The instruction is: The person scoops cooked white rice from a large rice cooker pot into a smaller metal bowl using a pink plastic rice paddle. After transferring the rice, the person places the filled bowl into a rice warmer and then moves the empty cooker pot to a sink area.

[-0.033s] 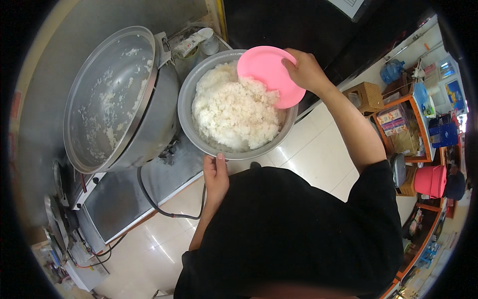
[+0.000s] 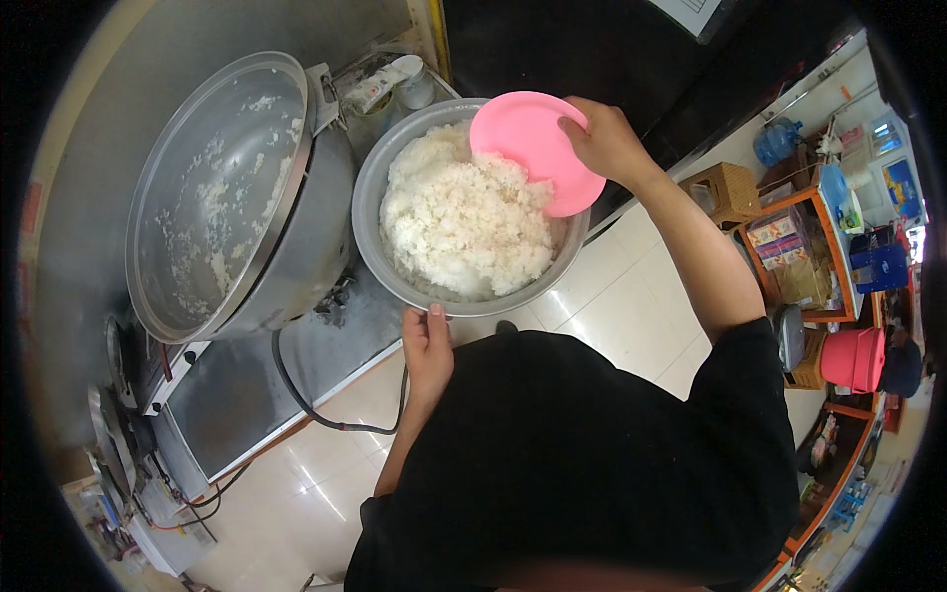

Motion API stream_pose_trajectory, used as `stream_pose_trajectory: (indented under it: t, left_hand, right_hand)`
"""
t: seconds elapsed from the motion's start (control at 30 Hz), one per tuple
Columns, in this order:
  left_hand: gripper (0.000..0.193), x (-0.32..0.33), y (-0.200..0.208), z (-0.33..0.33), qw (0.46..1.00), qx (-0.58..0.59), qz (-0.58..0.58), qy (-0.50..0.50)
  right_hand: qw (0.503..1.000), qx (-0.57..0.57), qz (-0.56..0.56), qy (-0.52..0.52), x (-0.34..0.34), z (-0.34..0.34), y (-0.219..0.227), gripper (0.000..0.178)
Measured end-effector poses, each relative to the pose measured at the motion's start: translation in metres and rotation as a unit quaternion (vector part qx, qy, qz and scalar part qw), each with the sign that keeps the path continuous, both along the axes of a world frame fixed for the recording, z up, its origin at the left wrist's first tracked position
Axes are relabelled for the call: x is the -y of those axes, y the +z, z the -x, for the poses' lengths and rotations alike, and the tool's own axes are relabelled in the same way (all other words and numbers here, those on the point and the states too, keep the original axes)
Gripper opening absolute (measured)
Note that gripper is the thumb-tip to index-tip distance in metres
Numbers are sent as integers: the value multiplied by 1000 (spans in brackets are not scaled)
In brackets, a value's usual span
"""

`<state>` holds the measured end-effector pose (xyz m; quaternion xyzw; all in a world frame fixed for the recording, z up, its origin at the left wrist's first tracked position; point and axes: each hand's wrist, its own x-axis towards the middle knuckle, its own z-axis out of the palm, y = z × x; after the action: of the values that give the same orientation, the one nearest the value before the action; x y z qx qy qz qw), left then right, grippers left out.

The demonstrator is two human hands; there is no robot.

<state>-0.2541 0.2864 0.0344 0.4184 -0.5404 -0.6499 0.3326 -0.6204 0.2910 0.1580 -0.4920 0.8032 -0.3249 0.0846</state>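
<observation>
A wide grey metal pot (image 2: 371, 259) is heaped with cooked white rice (image 2: 459, 222). My right hand (image 2: 604, 143) grips a round pink plate (image 2: 528, 138) by its far right edge, thumb on top. The plate's lower left edge dips into the rice at the pot's right side, where its tip is hidden. At the near rim of the pot my left hand (image 2: 428, 350) is closed on the edge, thumb upward; its other fingers are partly hidden beneath.
Left of the pot, a big tilted metal cooker (image 2: 311, 227) has its lid (image 2: 212, 197) raised, with rice grains stuck inside. A dark hose (image 2: 340, 426) loops below. White containers (image 2: 414, 84) stand behind. Shelves with boxes (image 2: 779, 237) and a pink bucket (image 2: 851, 358) line the right.
</observation>
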Motion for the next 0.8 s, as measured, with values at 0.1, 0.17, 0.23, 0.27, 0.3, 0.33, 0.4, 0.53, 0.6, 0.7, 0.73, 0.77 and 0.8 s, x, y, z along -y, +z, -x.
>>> stream_pose_trajectory:
  t: [0.1, 0.17, 0.23, 0.27, 0.3, 0.33, 0.4, 0.53, 0.6, 0.7, 0.73, 0.77, 0.8]
  left_hand:
    - [17, -1, -3, 2, 1000, -8, 16, 11]
    - [17, -2, -4, 3, 999, -24, 9, 19]
    - [17, -2, -5, 3, 999, -31, 17, 18]
    - [17, -2, -5, 3, 999, -34, 17, 19]
    - [17, -3, -5, 2, 999, -31, 17, 18]
    - [17, -3, -4, 1, 999, -28, 18, 16]
    - [18, -3, -3, 0, 1000, -18, 21, 13]
    - [19, -4, -4, -1, 999, -9, 26, 16]
    - [20, -4, -5, -2, 999, -6, 33, 16]
    - [22, -4, -6, -3, 999, 3, 37, 13]
    - [22, -4, -6, -4, 999, 4, 31, 13]
    - [23, -5, -5, -5, 1000, 5, 24, 14]
    - [23, -5, -4, -5, 1000, 10, 17, 12]
  right_hand:
    - [1000, 8, 11, -9, -2, 2, -4, 28]
    - [1000, 11, 8, -21, -3, 3, -6, 25]
    - [999, 11, 4, -34, -5, 2, -7, 24]
    - [999, 11, -1, -47, -7, 2, -8, 25]
    - [999, 7, 8, -51, -9, 2, -9, 25]
    - [998, 3, 18, -55, -12, 1, -10, 26]
    - [996, 69, 25, -50, -18, 0, -13, 27]
    - [970, 227, 63, -56, -30, -7, -24, 29]
    - [956, 266, 111, -54, -35, -13, -32, 29]
    - [925, 332, 169, -72, -41, -21, -40, 29]
    - [913, 352, 190, -80, -43, -22, -42, 29]
    - [896, 384, 207, -86, -44, -24, -43, 29]
    - [878, 412, 227, -90, -45, -25, -45, 28]
